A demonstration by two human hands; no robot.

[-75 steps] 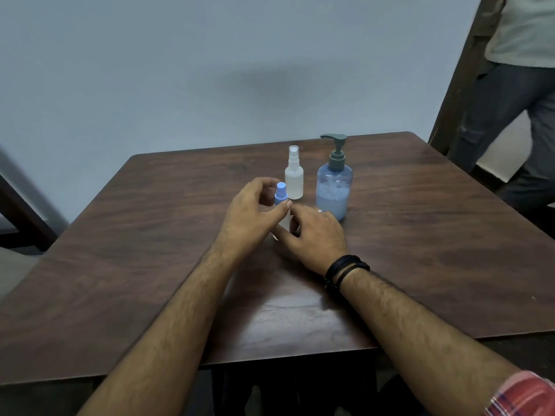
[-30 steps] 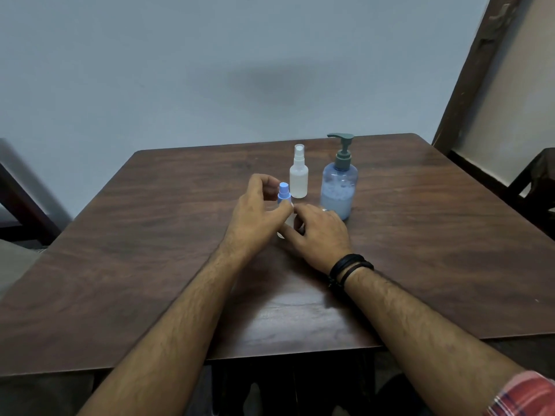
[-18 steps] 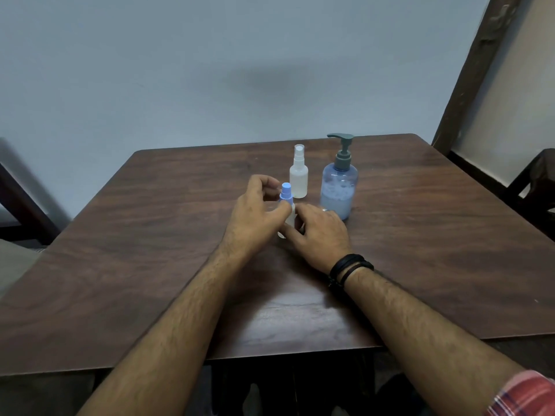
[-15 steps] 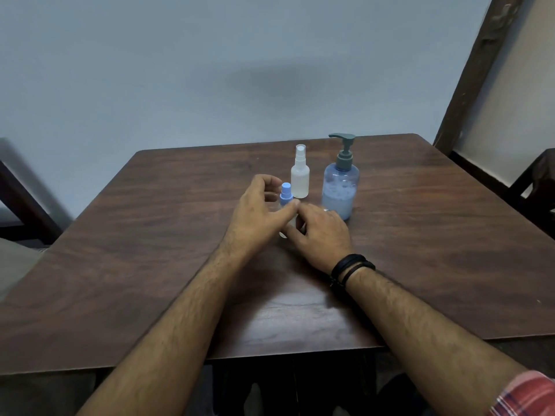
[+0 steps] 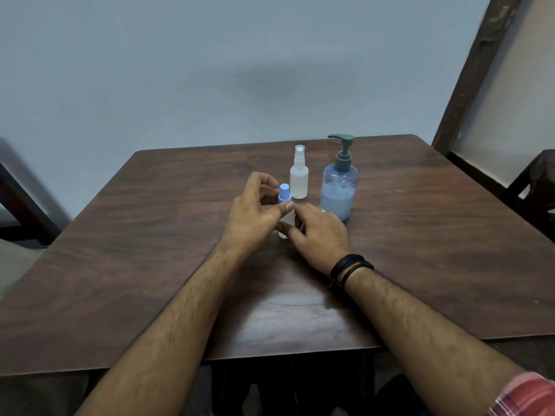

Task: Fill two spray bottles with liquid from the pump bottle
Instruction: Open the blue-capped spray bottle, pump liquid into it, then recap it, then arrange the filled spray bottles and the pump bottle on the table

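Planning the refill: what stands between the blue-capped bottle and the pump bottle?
Nothing visible. The blue-capped bottle, held by both hands, has bare table between it and the pump bottle to its right. The white spray bottle stands behind, off that line.

Dk brown woodgrain table (image 5: 420,235), blue-capped spray bottle (image 5: 284,195), white spray bottle (image 5: 299,178), blue pump bottle (image 5: 339,190) w/ grey pump, red plaid sleeve (image 5: 525,396)

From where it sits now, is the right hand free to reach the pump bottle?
Probably yes: the right hand holds the blue-capped spray bottle, but the pump bottle stands just beyond its knuckles, with nothing between.
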